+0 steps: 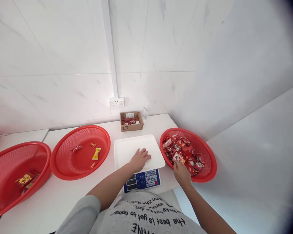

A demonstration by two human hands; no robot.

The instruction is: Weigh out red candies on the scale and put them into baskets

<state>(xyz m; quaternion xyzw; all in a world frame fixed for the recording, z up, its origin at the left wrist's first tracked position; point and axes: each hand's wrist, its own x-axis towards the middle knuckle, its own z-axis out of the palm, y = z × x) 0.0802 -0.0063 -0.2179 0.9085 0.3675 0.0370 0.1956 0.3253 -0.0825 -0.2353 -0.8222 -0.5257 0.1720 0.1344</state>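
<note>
My left hand [139, 160] lies palm down on the white weighing tray [123, 152], fingers spread, with tiny red specks near the fingertips. Under the front of that tray shows the blue keypad scale [146, 180]. At the near left rim of the right red basket [211, 162], my right hand [182, 175] is closed, thumb and fingers pinching a red and white snack packet [178, 157]. Red snack packets [187, 150] are heaped in this basket below and beyond the hand.
A red basket [81, 130] on the left holds a few wrapped sweets [96, 153]. Another basket [5, 156] stands farther left, with packets inside. Against the wall are a small cardboard box [132, 127] of red packets and a clear cup [145, 112].
</note>
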